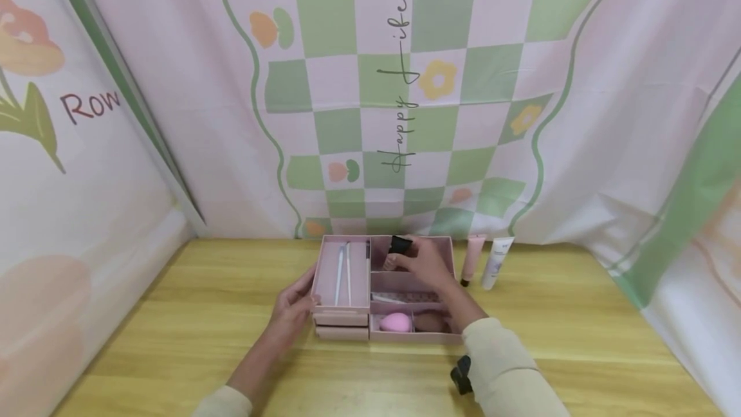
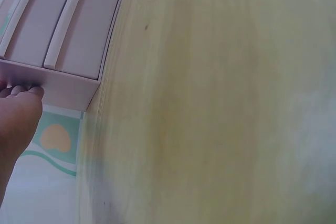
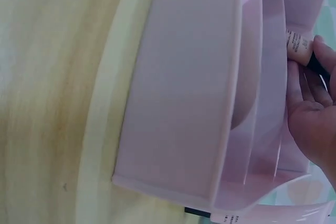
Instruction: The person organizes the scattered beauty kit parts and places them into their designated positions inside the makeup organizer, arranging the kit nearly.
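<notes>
A pink desktop organizer (image 1: 341, 333) stands on the table. My right hand (image 1: 428, 266) reaches into its back right compartment and pinches a small beige foundation bottle (image 3: 299, 48) with a black cap (image 1: 401, 244). In the right wrist view, the printed bottle is tilted beside the compartment wall, with thumb and fingers about the cap. My left hand (image 1: 292, 307) rests against the organizer's left side near the front corner. The left wrist view shows its fingers (image 2: 23, 90) touching that side wall, next to two drawers (image 2: 84, 30) with long pull lips.
Two slim brushes (image 1: 344, 275) lie in the organizer's left top tray. A pink makeup sponge (image 1: 396, 322) and a brown item (image 1: 431, 322) sit in front compartments. A pink tube (image 1: 473, 256) and a white tube (image 1: 496, 262) stand right of the organizer, near the curtain (image 1: 538, 179).
</notes>
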`<state>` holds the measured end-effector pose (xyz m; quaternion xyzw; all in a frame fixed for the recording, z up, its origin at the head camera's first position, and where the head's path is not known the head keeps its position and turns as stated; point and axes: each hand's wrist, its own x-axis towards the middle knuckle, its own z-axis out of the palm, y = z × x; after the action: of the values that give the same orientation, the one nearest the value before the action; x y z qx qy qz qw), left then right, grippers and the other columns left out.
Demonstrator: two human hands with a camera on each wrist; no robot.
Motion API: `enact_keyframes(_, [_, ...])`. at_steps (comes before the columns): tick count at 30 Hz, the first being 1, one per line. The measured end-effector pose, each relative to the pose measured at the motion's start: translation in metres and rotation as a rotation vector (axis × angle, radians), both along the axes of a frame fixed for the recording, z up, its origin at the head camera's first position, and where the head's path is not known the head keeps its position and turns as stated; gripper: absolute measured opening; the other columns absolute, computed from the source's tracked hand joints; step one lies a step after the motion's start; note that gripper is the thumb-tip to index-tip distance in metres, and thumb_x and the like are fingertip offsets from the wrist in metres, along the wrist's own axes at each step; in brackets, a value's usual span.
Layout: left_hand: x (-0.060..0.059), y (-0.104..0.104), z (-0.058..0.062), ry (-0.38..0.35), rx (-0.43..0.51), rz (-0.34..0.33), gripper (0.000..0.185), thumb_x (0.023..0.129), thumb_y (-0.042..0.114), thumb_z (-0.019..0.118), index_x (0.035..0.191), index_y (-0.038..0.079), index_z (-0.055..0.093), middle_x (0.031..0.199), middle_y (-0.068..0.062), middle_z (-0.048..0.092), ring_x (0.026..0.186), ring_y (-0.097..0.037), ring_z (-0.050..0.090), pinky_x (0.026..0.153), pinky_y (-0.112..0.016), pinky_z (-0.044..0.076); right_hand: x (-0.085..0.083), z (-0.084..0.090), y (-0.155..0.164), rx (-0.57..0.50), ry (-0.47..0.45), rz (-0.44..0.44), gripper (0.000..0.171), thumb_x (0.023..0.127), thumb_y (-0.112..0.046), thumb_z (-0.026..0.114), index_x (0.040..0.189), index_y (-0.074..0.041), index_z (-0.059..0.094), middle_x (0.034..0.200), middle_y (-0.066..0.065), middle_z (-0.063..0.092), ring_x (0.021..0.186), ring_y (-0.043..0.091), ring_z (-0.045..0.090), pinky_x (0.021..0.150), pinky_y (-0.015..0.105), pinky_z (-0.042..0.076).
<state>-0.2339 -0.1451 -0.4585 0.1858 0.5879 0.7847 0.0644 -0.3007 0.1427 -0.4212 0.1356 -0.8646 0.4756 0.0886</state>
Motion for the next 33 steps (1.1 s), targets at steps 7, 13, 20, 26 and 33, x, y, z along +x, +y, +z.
enact_keyframes(7, [0.001,0.001,0.003,-0.024,-0.015,0.025,0.072,0.084,-0.005,0.047,0.149,-0.011,0.017,0.162,-0.025,0.01,0.128,0.007,0.045,0.108,-0.013,0.04,0.005,0.014,0.005,0.085,-0.004,0.009,0.031,0.085,-0.01,0.072,0.113,0.0,0.068,0.106,0.021,0.071,0.09,0.026,0.065,0.073,0.031,0.057])
enact_keyframes(13, [0.002,0.001,0.003,-0.022,-0.028,0.035,0.071,0.085,-0.005,0.048,0.15,-0.009,0.018,0.162,-0.024,0.011,0.14,-0.008,0.037,0.109,-0.014,0.04,0.005,0.014,0.009,0.041,-0.053,0.035,0.036,0.085,-0.007,0.071,0.12,0.001,0.065,0.109,0.024,0.071,0.091,0.026,0.069,0.071,0.027,0.059])
enact_keyframes(20, [0.002,0.001,0.002,-0.027,-0.037,0.033,0.072,0.085,-0.005,0.048,0.15,-0.008,0.018,0.162,-0.024,0.011,0.147,-0.022,0.028,0.109,-0.014,0.04,0.01,0.017,0.018,-0.079,-0.091,0.039,0.043,0.086,-0.013,0.072,0.126,-0.002,0.061,0.12,0.022,0.068,0.105,0.03,0.069,0.087,0.031,0.061])
enact_keyframes(26, [0.002,0.001,0.003,-0.03,-0.037,0.033,0.072,0.085,-0.005,0.047,0.15,-0.009,0.018,0.162,-0.025,0.011,0.148,-0.035,0.019,0.109,-0.015,0.04,0.022,0.029,0.034,-0.089,-0.007,0.054,0.039,0.087,-0.007,0.068,0.124,0.003,0.06,0.119,0.024,0.067,0.109,0.036,0.067,0.095,0.034,0.059])
enact_keyframes(33, [0.002,0.002,0.003,-0.017,-0.032,0.03,0.073,0.083,-0.005,0.048,0.149,-0.012,0.017,0.162,-0.027,0.01,0.147,-0.037,0.017,0.109,-0.016,0.039,0.041,0.05,0.065,-0.055,0.083,0.019,0.031,0.092,-0.013,0.064,0.12,0.0,0.063,0.115,0.016,0.071,0.101,0.016,0.07,0.088,0.018,0.058])
